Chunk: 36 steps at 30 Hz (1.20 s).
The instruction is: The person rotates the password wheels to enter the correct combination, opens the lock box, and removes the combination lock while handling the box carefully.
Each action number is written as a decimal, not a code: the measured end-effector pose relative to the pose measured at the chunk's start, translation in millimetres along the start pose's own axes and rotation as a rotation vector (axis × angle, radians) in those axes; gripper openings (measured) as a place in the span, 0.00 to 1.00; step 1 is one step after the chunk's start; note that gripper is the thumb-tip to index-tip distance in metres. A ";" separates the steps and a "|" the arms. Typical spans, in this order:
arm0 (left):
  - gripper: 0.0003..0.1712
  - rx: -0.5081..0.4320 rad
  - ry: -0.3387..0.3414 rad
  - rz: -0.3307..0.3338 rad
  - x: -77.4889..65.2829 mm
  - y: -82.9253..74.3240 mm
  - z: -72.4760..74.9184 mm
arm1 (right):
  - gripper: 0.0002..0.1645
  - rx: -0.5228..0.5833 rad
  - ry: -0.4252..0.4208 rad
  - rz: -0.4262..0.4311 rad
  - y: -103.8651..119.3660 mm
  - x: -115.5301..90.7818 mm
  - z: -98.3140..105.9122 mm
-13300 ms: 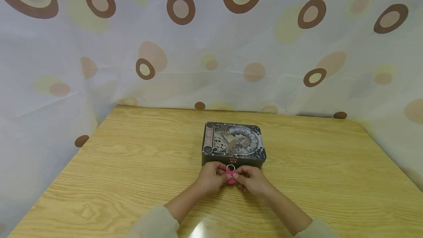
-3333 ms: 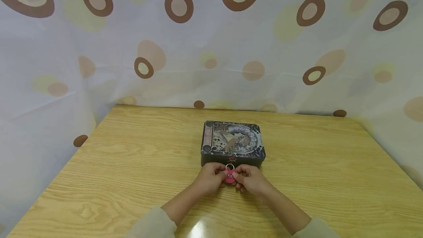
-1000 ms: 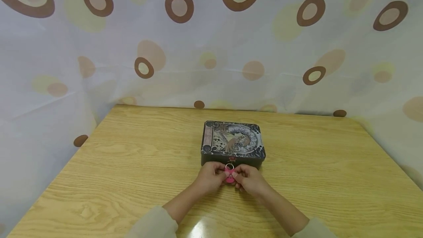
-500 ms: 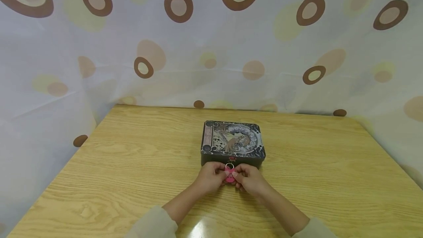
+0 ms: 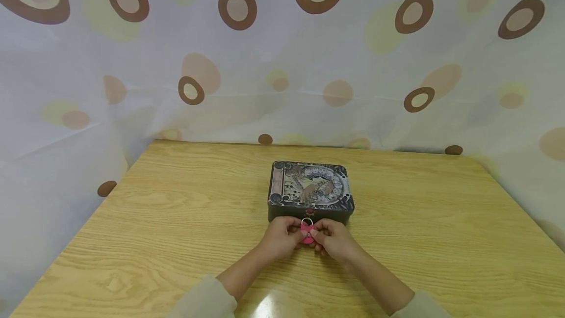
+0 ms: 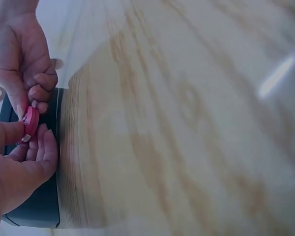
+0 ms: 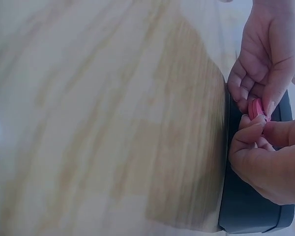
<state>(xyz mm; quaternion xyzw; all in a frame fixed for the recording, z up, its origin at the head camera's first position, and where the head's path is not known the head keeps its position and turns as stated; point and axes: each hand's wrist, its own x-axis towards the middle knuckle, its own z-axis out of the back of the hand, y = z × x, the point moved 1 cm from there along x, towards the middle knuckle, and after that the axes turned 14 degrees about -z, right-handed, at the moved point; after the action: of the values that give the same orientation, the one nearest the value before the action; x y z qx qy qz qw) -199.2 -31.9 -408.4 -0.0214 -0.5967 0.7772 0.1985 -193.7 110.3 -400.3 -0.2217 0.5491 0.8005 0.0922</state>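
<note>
A small pink padlock (image 5: 307, 241) with a silver shackle sits against the front of a dark, picture-lidded metal box (image 5: 314, 185). The shackle stands just below the box's red clasp (image 5: 310, 212); whether it passes through cannot be told. My left hand (image 5: 281, 237) pinches the padlock's left side, thumb on its face. From the right, my right hand (image 5: 339, 240) pinches it too, thumb tip over the small dials in the middle. Both wrist views show the pink padlock (image 6: 32, 121) edge-on between the two hands. The thumbs partly cover the dials, and their digits are unreadable.
The box rests with its lid down on a wood-grain table (image 5: 185, 210). Behind and at the sides hangs a pale curtain (image 5: 265, 53) with brown and yellow ovals. A bright reflection lies on the table near the front edge.
Both hands stay on the padlock at the box front. About three seconds ago the thumbs were farther apart and showed more of the dials; now their tips are close together over them.
</note>
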 end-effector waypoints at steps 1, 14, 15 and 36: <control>0.10 0.003 -0.005 -0.003 -0.4 0.0 -0.2 | 0.07 -0.001 0.001 0.006 -0.1 -0.2 -0.1; 0.09 0.030 -0.014 -0.012 -1.8 0.8 -0.7 | 0.06 0.005 -0.031 -0.017 -0.3 -0.3 -2.2; 0.09 0.028 -0.013 -0.012 -2.0 0.6 -0.6 | 0.06 0.007 -0.034 -0.020 -0.1 -0.8 -2.3; 0.10 -0.015 -0.068 0.058 -6.4 0.3 -1.6 | 0.06 0.021 -0.077 -0.038 0.8 -2.5 -4.1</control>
<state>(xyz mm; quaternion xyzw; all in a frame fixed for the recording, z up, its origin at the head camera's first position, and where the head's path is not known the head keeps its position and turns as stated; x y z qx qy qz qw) -193.0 -32.6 -410.5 -0.0135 -0.6080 0.7785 0.1553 -190.7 106.4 -399.7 -0.1999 0.5494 0.8007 0.1308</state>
